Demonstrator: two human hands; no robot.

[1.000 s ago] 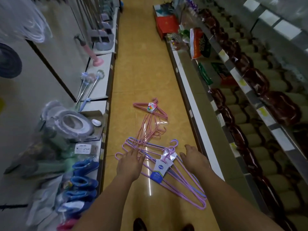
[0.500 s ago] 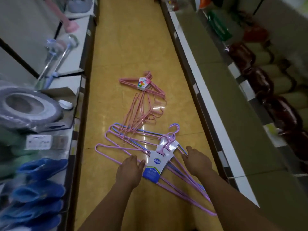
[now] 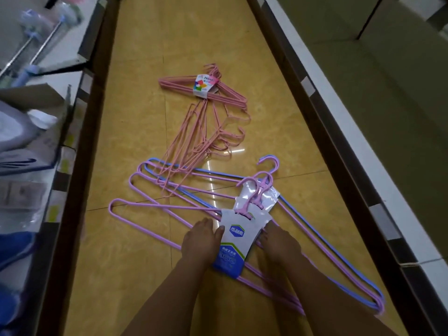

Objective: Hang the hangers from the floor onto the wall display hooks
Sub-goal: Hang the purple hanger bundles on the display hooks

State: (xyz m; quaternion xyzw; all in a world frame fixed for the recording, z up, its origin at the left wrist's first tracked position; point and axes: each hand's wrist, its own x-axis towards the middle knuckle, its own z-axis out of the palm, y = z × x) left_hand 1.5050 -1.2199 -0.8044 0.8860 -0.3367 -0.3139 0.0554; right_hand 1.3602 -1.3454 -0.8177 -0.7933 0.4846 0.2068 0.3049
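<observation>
Both hands have moved in since half a second ago and now flank the label card (image 3: pixel 234 241) of the purple hangers (image 3: pixel 155 214) on the floor (image 3: pixel 135 132). The left hand (image 3: pixel 200 240) lies flat, thumb touching the card. The right hand (image 3: pixel 278 241) rests on the wires; its grip cannot be told. The pink hangers (image 3: pixel 206 112) lie beyond, unmoved.

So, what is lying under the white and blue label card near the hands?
Purple and blue hangers run out from under the label card on the floor. Their middle parts are covered by it.
</observation>
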